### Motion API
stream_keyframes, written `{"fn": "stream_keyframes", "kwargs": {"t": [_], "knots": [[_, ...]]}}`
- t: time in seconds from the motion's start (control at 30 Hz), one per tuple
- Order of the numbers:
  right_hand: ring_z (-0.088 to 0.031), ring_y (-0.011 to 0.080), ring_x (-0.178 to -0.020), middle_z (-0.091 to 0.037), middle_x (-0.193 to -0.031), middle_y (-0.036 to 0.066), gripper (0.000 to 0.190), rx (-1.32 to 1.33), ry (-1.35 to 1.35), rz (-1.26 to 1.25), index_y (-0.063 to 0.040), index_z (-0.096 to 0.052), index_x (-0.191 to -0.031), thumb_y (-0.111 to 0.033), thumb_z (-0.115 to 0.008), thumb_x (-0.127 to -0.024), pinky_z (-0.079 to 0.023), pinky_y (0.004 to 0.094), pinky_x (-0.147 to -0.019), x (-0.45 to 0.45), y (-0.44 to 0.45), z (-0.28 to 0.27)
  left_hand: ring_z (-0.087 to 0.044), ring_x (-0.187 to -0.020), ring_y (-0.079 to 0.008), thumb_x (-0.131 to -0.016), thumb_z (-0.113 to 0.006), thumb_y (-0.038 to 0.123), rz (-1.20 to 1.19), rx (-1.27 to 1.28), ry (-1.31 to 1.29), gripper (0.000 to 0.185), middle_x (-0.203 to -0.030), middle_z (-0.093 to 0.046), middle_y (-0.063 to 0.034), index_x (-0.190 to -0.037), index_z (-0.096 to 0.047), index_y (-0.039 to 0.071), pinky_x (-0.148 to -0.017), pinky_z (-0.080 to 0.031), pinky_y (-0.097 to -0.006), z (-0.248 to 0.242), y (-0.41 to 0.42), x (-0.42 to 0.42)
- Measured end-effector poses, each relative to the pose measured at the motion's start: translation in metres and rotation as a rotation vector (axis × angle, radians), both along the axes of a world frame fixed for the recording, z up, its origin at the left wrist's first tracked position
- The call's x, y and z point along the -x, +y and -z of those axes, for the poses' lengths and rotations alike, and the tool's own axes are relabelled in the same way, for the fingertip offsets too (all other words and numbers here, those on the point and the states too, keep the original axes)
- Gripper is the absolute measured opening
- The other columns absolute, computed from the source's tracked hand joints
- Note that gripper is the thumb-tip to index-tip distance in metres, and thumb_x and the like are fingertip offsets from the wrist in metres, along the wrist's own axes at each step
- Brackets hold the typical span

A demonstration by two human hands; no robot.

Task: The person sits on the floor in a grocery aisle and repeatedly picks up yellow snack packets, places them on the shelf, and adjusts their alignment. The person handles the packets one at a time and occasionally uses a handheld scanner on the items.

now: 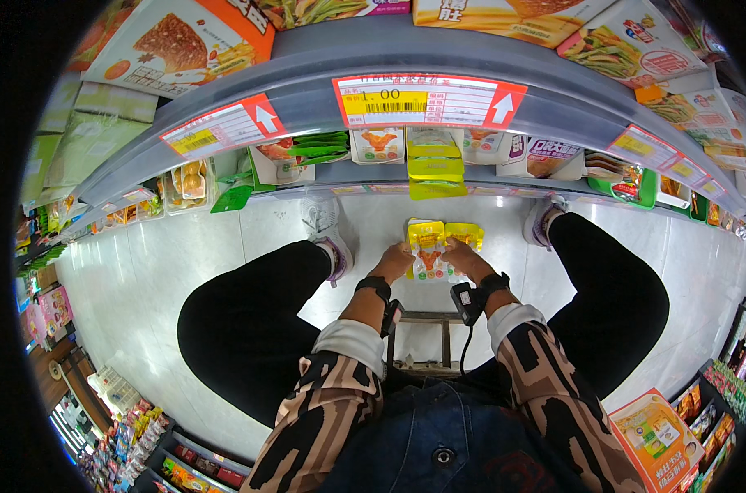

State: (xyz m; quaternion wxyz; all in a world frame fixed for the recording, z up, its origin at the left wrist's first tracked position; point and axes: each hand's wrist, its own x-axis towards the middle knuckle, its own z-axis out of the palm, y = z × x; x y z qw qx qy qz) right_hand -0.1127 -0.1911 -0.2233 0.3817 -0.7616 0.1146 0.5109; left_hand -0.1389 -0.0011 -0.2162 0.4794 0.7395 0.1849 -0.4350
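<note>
Between my knees, two yellow and white snack packets are held side by side over the floor, partly overlapping. The front packet point(427, 248) carries a picture of reddish-brown food, and my left hand point(397, 260) grips its left edge. My right hand point(466, 257) is closed at the packets' meeting edges, covering part of the rear packet point(465, 232). Whether the right fingers pinch one packet or both cannot be told. Just beyond, similar yellow packets point(436, 167) stand in a row on the lower shelf, the nearest jutting past its front edge.
An upper shelf edge point(305, 105) with price tags overhangs the lower shelf. Open cartons point(378, 145) and green packets point(319, 146) flank the yellow row. Below my forearms is a stool frame point(445, 345). An orange carton point(656, 440) stands at the lower right.
</note>
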Motion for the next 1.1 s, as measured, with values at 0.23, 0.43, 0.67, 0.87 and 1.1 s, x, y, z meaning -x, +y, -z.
{"fn": "stream_keyframes", "kwargs": {"t": [0.23,0.43,0.67,0.87,1.1], "knots": [[-0.056,0.0182,-0.071,-0.057,-0.085,0.009,0.045,-0.014,0.010,-0.059,-0.005,-0.049,-0.114,-0.016,-0.057,-0.070,-0.046,0.0294,-0.055,-0.008,-0.004,-0.020,-0.063,-0.062,-0.0211,-0.072,-0.056,0.013,0.005,0.006,0.089,0.021,-0.074,-0.063,-0.0144,-0.088,-0.060,-0.001,-0.056,-0.050,-0.0298,-0.004,0.003,-0.003],[-0.055,0.0178,-0.059,-0.055,-0.071,0.006,0.027,-0.066,-0.105,-0.190,-0.004,-0.056,-0.092,-0.015,-0.060,-0.068,-0.045,0.0279,-0.051,-0.011,0.003,-0.028,-0.054,-0.049,-0.0140,-0.070,-0.062,0.002,-0.070,0.077,0.071,0.010,-0.061,-0.055,-0.0069,-0.075,-0.054,0.000,-0.045,-0.048,-0.0268,-0.024,0.013,-0.013],[-0.056,0.0177,-0.050,-0.058,-0.065,0.010,0.011,-0.131,-0.100,-0.058,-0.001,-0.056,-0.068,-0.011,-0.051,-0.070,-0.044,0.0293,-0.042,-0.020,0.006,-0.086,-0.055,-0.050,-0.0160,-0.070,-0.064,0.004,-0.009,-0.133,-0.158,0.014,-0.060,-0.055,-0.0080,-0.075,-0.052,0.000,-0.045,-0.048,-0.0278,-0.104,0.009,-0.023],[-0.063,0.0200,-0.064,-0.060,-0.075,0.011,0.020,-0.192,-0.066,0.182,0.000,-0.055,-0.088,-0.015,-0.050,-0.076,-0.048,0.0297,-0.048,-0.011,0.007,-0.160,-0.058,-0.051,-0.0166,-0.070,-0.064,0.009,0.107,-0.249,-0.294,0.014,-0.059,-0.058,-0.0095,-0.068,-0.055,0.000,-0.046,-0.049,-0.0281,-0.146,0.010,-0.019],[-0.061,0.0151,-0.062,-0.061,-0.076,0.007,0.025,-0.287,-0.257,0.290,-0.001,-0.056,-0.093,-0.021,-0.053,-0.077,-0.046,0.0242,-0.051,0.004,0.003,-0.218,-0.057,-0.050,-0.0149,-0.068,-0.064,0.009,0.015,-0.232,-0.679,0.012,-0.061,-0.059,-0.0075,-0.071,-0.056,0.001,-0.046,-0.046,-0.0276,-0.187,0.017,-0.008]]}}
